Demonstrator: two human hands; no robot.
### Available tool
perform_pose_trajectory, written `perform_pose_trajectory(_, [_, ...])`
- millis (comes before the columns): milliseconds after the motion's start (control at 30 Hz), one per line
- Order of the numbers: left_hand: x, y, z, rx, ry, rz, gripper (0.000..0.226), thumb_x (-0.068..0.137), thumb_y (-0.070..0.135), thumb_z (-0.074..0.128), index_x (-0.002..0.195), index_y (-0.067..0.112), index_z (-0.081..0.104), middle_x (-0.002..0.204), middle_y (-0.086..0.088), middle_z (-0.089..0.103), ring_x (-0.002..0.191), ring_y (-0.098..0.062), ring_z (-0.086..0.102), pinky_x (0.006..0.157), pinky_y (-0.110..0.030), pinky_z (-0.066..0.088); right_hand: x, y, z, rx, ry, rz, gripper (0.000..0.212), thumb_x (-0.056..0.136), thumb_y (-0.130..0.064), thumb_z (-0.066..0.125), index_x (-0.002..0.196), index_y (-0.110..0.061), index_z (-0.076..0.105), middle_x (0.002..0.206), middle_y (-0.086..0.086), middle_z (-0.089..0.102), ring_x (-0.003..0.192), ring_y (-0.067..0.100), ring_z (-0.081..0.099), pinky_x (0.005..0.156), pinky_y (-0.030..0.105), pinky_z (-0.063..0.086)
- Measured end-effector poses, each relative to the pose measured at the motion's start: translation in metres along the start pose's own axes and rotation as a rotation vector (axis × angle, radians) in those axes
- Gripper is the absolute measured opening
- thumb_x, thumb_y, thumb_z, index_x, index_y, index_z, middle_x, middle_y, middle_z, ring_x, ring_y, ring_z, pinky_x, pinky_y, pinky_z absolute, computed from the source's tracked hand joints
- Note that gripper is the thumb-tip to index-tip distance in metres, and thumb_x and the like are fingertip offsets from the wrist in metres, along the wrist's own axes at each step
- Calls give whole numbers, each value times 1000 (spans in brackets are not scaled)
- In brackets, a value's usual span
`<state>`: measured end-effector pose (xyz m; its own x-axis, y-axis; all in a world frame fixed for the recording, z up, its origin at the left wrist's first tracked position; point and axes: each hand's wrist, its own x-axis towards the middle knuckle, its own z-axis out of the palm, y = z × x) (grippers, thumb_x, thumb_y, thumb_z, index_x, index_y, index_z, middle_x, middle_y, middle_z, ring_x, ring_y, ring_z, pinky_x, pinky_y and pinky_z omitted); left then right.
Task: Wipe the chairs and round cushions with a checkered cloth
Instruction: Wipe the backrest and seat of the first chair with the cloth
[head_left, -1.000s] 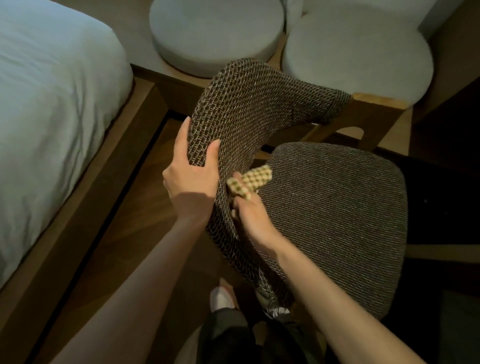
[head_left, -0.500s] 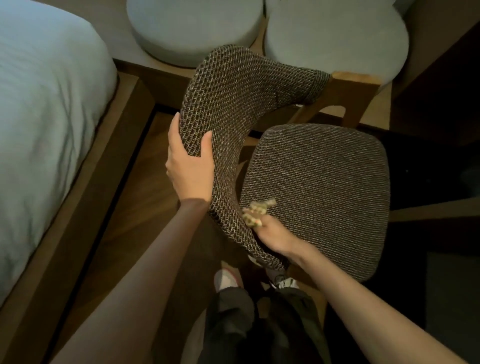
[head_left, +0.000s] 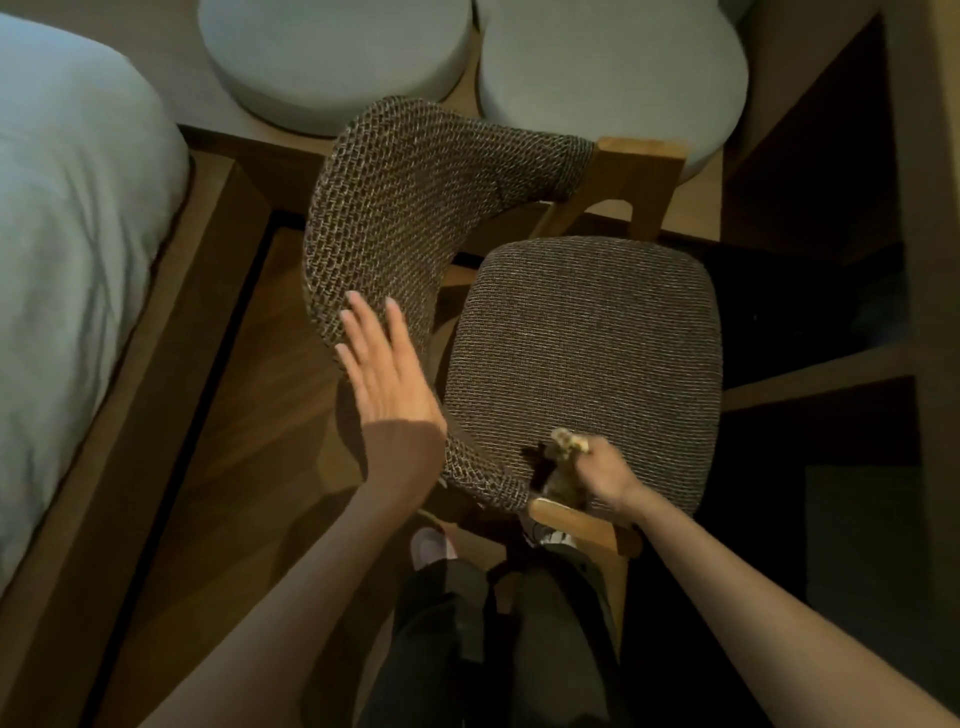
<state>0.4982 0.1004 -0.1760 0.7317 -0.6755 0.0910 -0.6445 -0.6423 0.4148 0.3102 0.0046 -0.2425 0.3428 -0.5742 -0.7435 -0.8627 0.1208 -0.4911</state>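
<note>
Head view, looking down. Centre: a chair (head_left: 597, 312) with brown woven-fabric upholstery and a light wooden frame. Its square padded seat (head_left: 582, 384) lies at 3 o'clock of frame centre. Its curved backrest (head_left: 415, 197) sweeps from 12 round to 9 o'clock of the seat.

The left hand (head_left: 387, 384) is held flat at the seat's 9 o'clock, fingers straight and slightly spread, with the fingertips over the backrest's near end. Contact with the fabric cannot be told.

The right hand (head_left: 605, 470), at the seat's 7 o'clock corner, curls its fingers round a bunched yellow-and-brown checkered cloth (head_left: 565, 446). The cloth sits on the seat just beside the backrest's lower tip, above a wooden frame rail (head_left: 576, 519).

Two pale grey round cushions lie side by side at the frame's 12 o'clock: the left cushion (head_left: 332, 57) and the right cushion (head_left: 608, 78).

A bed with a white sheet (head_left: 67, 234) fills 9 o'clock, and a dark wooden floor (head_left: 249, 415) runs between it and the chair. Dark trousers (head_left: 441, 649) and a pale shoe (head_left: 428, 545) show at 6 o'clock.
</note>
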Motion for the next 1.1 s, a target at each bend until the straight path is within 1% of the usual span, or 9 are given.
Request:
perform_pose_trajectory(100, [0,8,14,-38,-268,143,62,93,1,44,149,9,18,157,-17,1,145,-30,-3,119,-41,6,13,-5,-16,132,193,-119,50,92,6,39,139,-10,45,131,2,52,125,19,46,104,27,34])
perform_pose_trajectory(200, [10,8,31,-87,-418,155,51,98,11,41,147,17,28,157,-4,15,145,-22,10,116,-35,15,35,-18,-30,-75,295,-360,72,85,13,41,150,-13,23,156,3,21,142,16,21,112,24,18])
perform_pose_trajectory(300, [23,7,54,-7,-391,192,43,97,15,43,140,15,42,151,-4,31,133,-24,34,102,-37,38,76,-20,-34,-301,276,-488,79,87,2,48,152,-19,9,160,-1,-1,141,10,5,116,28,9])
perform_pose_trajectory(433, [27,1,85,164,-380,321,30,88,8,54,117,12,62,113,-10,63,95,-29,61,72,-39,52,127,-5,-14,-706,-151,-349,67,95,-56,33,152,-25,13,159,0,-12,143,30,-18,116,51,-7])
perform_pose_trajectory(567, [20,-2,101,356,-463,321,20,87,10,54,106,10,63,95,-10,66,80,-29,61,62,-36,47,156,4,4,-608,94,-408,75,97,-54,29,151,-18,-8,155,9,-24,143,27,-21,118,41,-9])
perform_pose_trajectory(700, [18,-2,113,519,-582,283,19,96,19,37,108,17,52,107,-6,61,98,-25,56,81,-35,39,178,18,24,-513,222,-280,83,97,-35,41,147,-5,-19,154,16,-25,142,28,-22,119,39,-5])
perform_pose_trajectory(867, [22,0,154,325,-731,62,47,97,26,40,143,21,30,138,-9,43,119,-28,48,90,-39,42,173,39,10,-581,150,-550,77,86,9,24,150,-16,-12,155,-1,-21,143,13,-19,118,30,-6])
perform_pose_trajectory(1000, [30,8,197,219,-925,-44,72,98,33,43,150,30,-7,157,-9,-16,142,-39,7,108,-53,30,187,49,-39,-693,6,-680,61,92,-13,10,152,-21,-5,158,-2,-14,143,11,-17,120,32,2])
perform_pose_trajectory(1100, [41,8,222,129,-956,-78,79,97,34,48,146,39,-13,151,-3,-34,141,-42,-14,110,-60,23,221,46,-67,-706,224,-548,66,93,-9,31,152,-23,6,159,3,-9,144,18,-17,118,42,14])
